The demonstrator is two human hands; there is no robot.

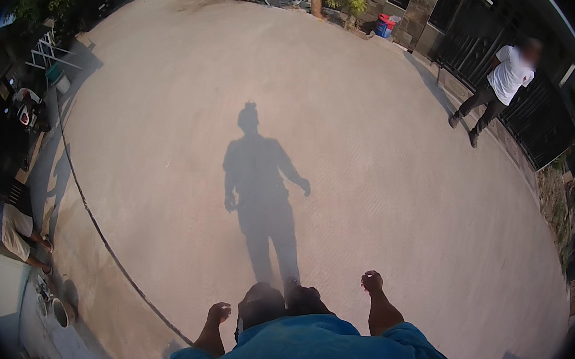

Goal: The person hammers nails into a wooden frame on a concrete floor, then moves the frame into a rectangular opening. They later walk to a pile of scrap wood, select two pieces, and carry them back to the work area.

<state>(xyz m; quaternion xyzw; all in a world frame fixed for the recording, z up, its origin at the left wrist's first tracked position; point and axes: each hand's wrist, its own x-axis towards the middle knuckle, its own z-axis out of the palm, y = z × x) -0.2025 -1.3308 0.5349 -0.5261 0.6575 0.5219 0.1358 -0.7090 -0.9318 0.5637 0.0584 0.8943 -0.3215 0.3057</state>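
Note:
My left hand (221,311) hangs at my side near my left leg, its fingers loosely bent and apart, and I see nothing in it. Farther out on the other side, my right hand (372,281) is held away from my body over the concrete; its fingers curl a little, with no object visible between them. Neither hand touches anything. The blue shirt (312,351) and dark trousers (263,300) I wear fill the lower middle. My shadow (258,170) stretches ahead across the pale concrete ground (373,153).
A person in a white shirt (510,75) stands by a dark gate (538,124) at far right. At left another person (3,220) bends near a bucket (62,312). A dark line (99,230) crosses the left ground. A red-blue bin (384,26) stands at the back.

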